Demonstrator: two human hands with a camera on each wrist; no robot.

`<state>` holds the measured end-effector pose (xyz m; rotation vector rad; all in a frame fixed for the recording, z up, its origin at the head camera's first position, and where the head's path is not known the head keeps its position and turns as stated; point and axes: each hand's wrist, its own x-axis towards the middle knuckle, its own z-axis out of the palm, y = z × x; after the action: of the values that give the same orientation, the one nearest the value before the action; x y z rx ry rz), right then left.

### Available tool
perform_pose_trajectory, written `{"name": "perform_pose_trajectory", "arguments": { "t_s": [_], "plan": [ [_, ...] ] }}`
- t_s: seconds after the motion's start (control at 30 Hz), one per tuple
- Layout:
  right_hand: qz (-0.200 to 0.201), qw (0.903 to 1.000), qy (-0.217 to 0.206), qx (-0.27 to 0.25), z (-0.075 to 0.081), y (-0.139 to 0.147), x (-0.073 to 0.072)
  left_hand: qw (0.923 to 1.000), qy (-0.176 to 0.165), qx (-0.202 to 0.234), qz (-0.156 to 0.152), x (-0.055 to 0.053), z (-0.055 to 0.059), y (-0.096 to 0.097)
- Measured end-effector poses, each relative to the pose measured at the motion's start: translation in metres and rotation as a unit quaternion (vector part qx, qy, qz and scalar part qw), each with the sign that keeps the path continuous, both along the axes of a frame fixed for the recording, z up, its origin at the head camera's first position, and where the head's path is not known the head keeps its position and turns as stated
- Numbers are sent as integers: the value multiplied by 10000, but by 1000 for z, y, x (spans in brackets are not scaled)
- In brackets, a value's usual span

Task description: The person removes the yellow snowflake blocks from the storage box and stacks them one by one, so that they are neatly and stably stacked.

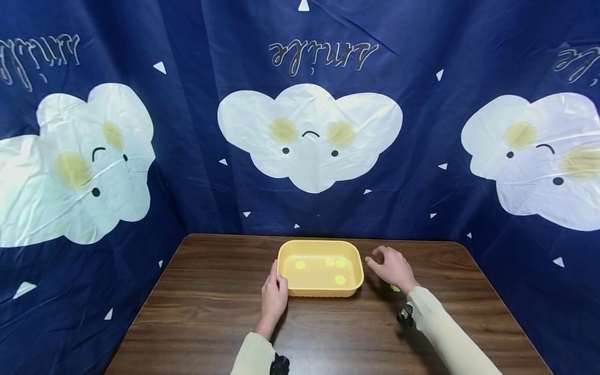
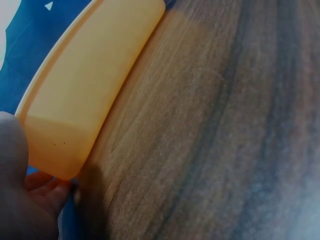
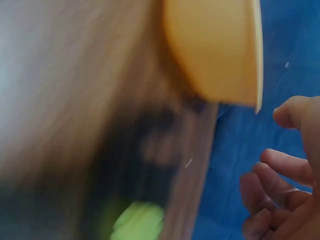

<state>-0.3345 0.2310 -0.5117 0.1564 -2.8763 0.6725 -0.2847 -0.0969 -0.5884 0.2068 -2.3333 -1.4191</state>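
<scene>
A shallow yellow plastic bin [image 1: 323, 292] sits at the far middle of the table. My left hand [image 1: 274, 297] grips its left side, thumb by the near corner and fingers along the outer wall. Inside lie several small yellow-green flower-shaped pieces [image 1: 339, 279]. My right hand [image 1: 392, 266] hovers just right of the bin, fingers loosely bent and holding nothing. Another flower-shaped piece [image 1: 395, 288] lies on the table under the right wrist, partly hidden; in the right wrist view this piece [image 3: 139, 222] looks blurred.
The brown wood-grain table [image 1: 206, 312] has a rounded far edge just behind the bin. A dark blue curtain [image 1: 197, 198] with white clouds encloses the table at the back and both sides. Black wrist cameras [image 1: 405, 316] sit on both sleeves.
</scene>
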Motion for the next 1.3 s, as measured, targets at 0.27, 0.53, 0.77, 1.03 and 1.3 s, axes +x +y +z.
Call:
{"name": "perform_pose_trajectory", "arguments": {
  "t_s": [0.27, 0.53, 0.77, 1.03, 1.3],
  "plan": [
    [454, 9967, 260, -627, 13, -63, -24, 10000, -3, 3, 15, -1, 0, 2],
    [757, 9949, 72, -665, -2, -115, -34, 10000, -24, 11, -11, 0, 1, 5],
    [957, 9869, -849, -982, -25, -144, -29, 9996, 227, -110, 84, 0, -2, 5],
    [1591, 9811, -829, -728, -38, -163, -28, 9995, 262, -127, 96, -1, -1, 5],
    [1721, 9809, -829, -357, -43, -170, -28, 9993, 325, -84, 169, -2, -3, 2]
  ]
}}
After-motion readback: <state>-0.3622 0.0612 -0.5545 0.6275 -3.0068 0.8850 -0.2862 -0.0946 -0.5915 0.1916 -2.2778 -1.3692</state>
